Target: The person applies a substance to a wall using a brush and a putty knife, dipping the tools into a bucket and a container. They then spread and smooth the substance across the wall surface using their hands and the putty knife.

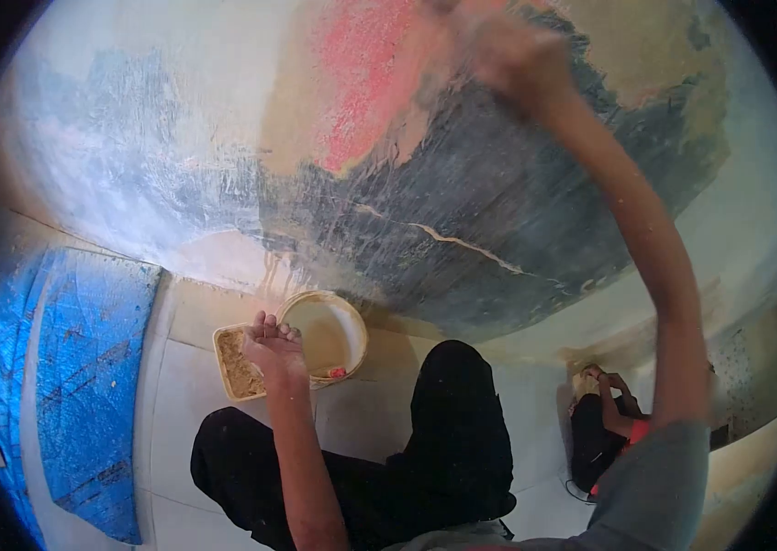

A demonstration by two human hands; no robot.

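Note:
My right hand (521,60) is raised against the upper part of the wall (462,202), over the edge between the dark grey and pinkish patches. Motion blurs it, and I cannot make out its fingers or anything in them. Low in front of me, my left hand (276,351) is palm up with loosely bent fingers and nothing visible in it. Its fingers and palm look dusty. Just right of it stands a round cream bucket (365,335) with cloudy liquid and a small red thing (338,373) inside. On its left is a rectangular tub (221,354) of brown, crumbly material.
A blue sheet (99,386) lies on the tiled floor (374,404) at the left. Another person (604,418) sits by the wall at the right. A pale crack (462,241) crosses the dark wall patch. My bent knees (457,404) flank the floor before me.

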